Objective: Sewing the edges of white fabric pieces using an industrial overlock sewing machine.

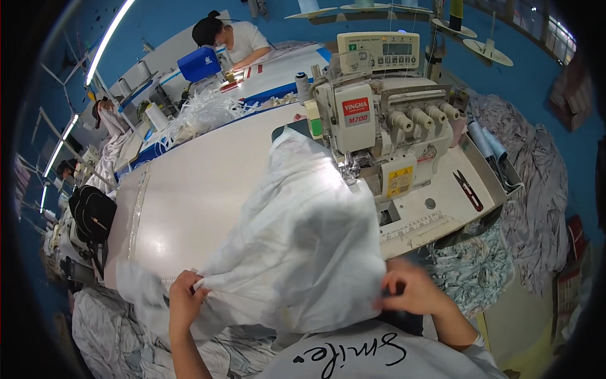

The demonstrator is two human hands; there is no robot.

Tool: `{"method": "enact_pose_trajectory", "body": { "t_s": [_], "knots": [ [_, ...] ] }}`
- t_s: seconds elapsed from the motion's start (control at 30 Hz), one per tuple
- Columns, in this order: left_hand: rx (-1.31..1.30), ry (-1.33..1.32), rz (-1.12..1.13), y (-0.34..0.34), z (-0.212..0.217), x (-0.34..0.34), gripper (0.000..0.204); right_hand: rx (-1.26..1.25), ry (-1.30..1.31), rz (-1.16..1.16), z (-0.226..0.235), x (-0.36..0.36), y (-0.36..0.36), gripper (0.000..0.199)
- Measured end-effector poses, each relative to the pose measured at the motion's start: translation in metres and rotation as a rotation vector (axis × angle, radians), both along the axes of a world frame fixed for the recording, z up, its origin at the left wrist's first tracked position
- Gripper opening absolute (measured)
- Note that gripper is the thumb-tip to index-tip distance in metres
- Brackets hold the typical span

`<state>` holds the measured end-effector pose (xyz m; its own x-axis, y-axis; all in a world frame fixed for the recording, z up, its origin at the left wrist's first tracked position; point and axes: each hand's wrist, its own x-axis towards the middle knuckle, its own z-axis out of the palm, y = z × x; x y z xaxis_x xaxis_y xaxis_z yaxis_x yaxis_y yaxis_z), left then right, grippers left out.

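Note:
A large white cloth (297, 252) is spread from the needle area of an overlock sewing machine (360, 120) down over the table's front edge to my lap. My left hand (187, 297) pinches its left edge, pulling small folds toward the fingertips. At the cloth's lower right edge is my right hand (413, 289), its fingers curled against the fabric and partly blurred. The machine's lamp lights the cloth's far end beside the presser foot (351, 169). Whatever lies beneath the cloth is hidden.
Red-handled thread snips (468, 191) lie on the machine's right side. Piled grey fabric (530, 183) and patterned fabric (470, 265) stand at right. Thread cones (309, 6) sit above. Across the table (183, 196), another person (243, 44) works at a blue machine (199, 63).

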<state>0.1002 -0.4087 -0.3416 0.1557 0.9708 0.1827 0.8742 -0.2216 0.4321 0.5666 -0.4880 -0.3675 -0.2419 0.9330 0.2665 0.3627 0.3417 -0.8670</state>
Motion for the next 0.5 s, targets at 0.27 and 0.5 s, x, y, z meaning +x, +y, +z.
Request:
{"method": "enact_pose_trajectory", "body": {
  "t_s": [0.27, 0.5],
  "knots": [
    [0.231, -0.8, 0.161, 0.002, -0.023, 0.028, 0.009, -0.605, 0.613, -0.083, 0.049, -0.018, 0.08, 0.027],
    [0.345, -0.89, 0.147, 0.003, -0.002, 0.023, 0.012, -0.416, 0.77, -0.235, 0.031, -0.037, 0.086, 0.026]
  ]
}}
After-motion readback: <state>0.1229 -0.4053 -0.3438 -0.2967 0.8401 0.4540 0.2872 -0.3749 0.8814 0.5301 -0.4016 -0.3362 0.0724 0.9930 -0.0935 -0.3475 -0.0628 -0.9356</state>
